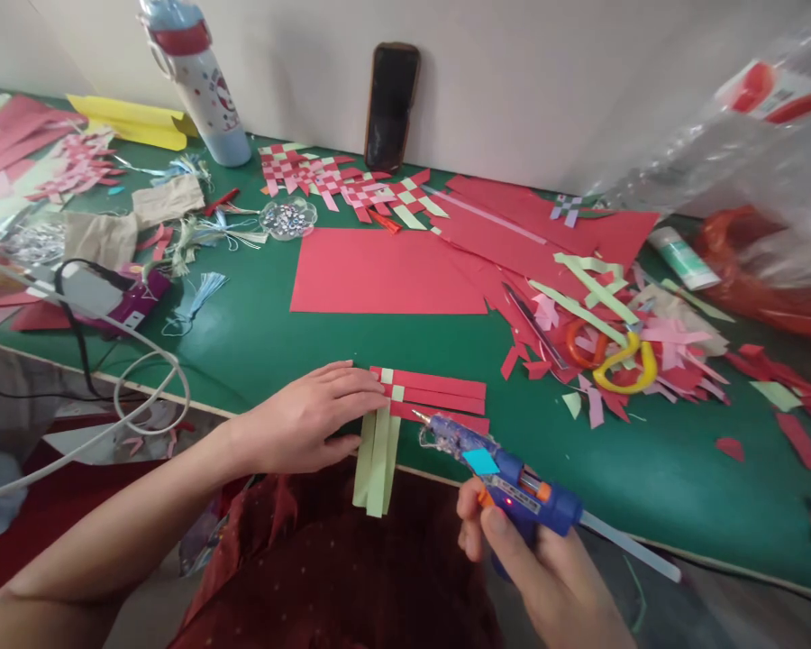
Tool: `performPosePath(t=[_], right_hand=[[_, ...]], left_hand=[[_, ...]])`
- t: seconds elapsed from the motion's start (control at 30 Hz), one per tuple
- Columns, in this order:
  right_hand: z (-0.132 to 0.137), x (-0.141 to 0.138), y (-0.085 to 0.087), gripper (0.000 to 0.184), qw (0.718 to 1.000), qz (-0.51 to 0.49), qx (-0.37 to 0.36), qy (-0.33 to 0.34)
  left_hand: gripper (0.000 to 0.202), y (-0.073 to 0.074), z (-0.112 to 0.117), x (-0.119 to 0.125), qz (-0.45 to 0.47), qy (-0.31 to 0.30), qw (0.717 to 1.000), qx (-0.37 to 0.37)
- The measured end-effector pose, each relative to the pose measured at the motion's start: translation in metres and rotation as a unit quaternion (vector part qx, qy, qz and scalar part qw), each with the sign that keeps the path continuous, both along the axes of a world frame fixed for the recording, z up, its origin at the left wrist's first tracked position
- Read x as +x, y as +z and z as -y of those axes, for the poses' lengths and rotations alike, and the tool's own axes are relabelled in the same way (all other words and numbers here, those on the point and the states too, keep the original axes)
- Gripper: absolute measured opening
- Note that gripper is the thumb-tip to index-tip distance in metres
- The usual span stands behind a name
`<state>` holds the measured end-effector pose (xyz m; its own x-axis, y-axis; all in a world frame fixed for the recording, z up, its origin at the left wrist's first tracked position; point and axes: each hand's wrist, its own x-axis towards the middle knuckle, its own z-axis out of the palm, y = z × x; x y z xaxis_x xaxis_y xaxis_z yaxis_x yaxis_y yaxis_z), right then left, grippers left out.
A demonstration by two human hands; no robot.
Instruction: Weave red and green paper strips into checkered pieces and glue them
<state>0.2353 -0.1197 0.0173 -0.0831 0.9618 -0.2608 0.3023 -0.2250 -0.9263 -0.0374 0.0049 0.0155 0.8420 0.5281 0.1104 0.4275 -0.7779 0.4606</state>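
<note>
In the head view, my left hand (pixel 314 415) lies flat near the table's front edge, fingers stretched out over the left end of a small paper weave. The weave crosses red paper strips (pixel 446 392), pointing right, with pale green paper strips (pixel 377 469) that hang over the edge toward my lap. My right hand (pixel 533 559) is closed around a blue hot glue gun (pixel 506 478), a finger at its orange trigger. A glue stick (pixel 632 545) pokes out of its back. The nozzle points left, just beside the lower red strip; contact is unclear.
A red paper sheet (pixel 388 270) lies behind the weave. Yellow-handled scissors (pixel 625 361) rest among paper scraps at right. Finished woven pieces (pixel 338 176), a phone (pixel 392 106) and a bottle (pixel 206 95) stand or lie along the wall. A white cable (pixel 141 338) loops at left.
</note>
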Motion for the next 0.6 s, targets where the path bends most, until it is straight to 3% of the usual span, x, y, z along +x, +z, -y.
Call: performPosePath(t=[0.33,0.5,0.6], right_hand=[[0.007,0.011,-0.006,0.026,1.0,-0.016,-0.025,-0.007],[0.011,-0.003,0.004,0.03,0.992,-0.034,-0.054,-0.108],[0.013,-0.005,0.007,0.03,0.989,-0.045,-0.055,-0.13]], left_hand=[[0.042,0.013,-0.009,0.014,-0.08,-0.005,0.996,0.027],[0.033,0.015,-0.012,0.021,-0.089,-0.011,0.995,0.052],[0.028,0.014,-0.012,0.024,-0.077,-0.022,0.995,0.061]])
